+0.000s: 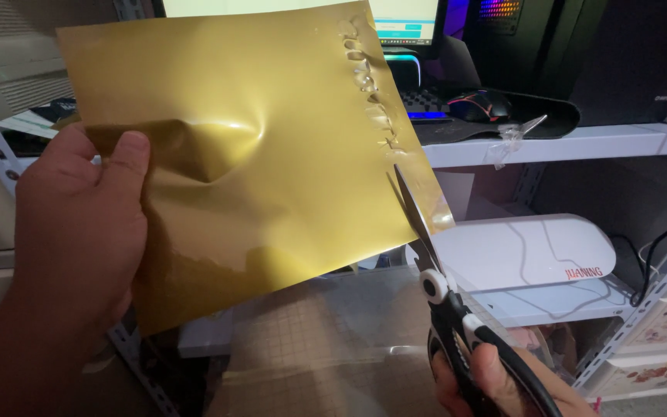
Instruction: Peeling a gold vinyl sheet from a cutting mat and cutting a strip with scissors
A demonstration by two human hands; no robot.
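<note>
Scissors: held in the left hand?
No, the scissors are in the right hand; the left hand holds the gold sheet.

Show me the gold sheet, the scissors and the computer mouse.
gold sheet [272,147], head view, middle of its shiny face.
scissors [435,287], head view, white pivot.
computer mouse [479,104], head view, top of its dark shell.
</note>
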